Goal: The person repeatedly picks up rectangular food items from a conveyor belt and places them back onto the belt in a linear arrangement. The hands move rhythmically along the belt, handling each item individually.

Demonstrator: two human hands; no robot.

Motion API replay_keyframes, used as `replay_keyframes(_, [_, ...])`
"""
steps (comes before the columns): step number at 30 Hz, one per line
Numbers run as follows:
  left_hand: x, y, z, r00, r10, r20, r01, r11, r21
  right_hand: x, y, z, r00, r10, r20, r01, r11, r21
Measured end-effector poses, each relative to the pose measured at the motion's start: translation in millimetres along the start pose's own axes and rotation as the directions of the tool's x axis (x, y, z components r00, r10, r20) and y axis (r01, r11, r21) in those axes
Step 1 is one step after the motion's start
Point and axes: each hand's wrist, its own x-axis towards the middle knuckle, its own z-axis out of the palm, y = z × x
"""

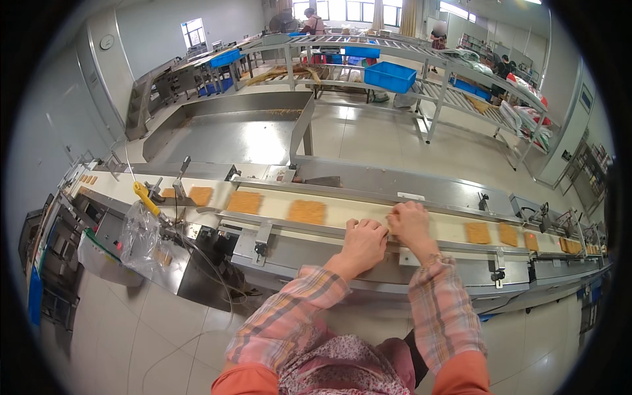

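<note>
My left hand (pixel 364 245) rests at the near rail of a conveyor with a cream belt (pixel 355 207), its fingers curled. My right hand (pixel 411 227) reaches over the belt just beside it, fingers bent downward. Whatever may lie under the fingers is hidden. To the left, a flat square golden-brown food piece (pixel 307 212) lies on the belt, slightly blurred, with another square piece (pixel 245 202) beyond it. Right of my hands sits a further golden-brown piece (pixel 477 233), followed by several more along the belt.
A yellow-handled air gun (pixel 146 198) with a hose stands at left, near a clear plastic bag (pixel 143 237). Metal guide rails (pixel 296 229) edge the belt. Behind it are a stainless steel trough (pixel 222 133), a roller rack (pixel 434 59) and a blue crate (pixel 390 77). People stand far back.
</note>
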Motion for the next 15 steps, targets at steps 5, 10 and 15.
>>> replay_keyframes(5, [-30.7, -8.1, -25.5, 0.987, 0.011, -0.159, -0.033, 0.99, -0.136, -24.3, 72.6, -28.2, 0.995, 0.089, -0.049, -0.089, 0.996, 0.0])
replay_keyframes(10, [-66.4, -34.2, -68.9, 0.952, -0.108, -0.285, 0.103, 0.994, -0.033, -64.9, 130.2, -59.8, 0.9, 0.162, -0.405, -0.218, 0.971, -0.096])
replay_keyframes(15, [-76.5, -80.2, -90.6, 0.821, -0.28, -0.498, 0.395, 0.908, 0.141, -92.9, 91.8, -68.8, 0.865, 0.122, -0.487, -0.093, 0.992, 0.082])
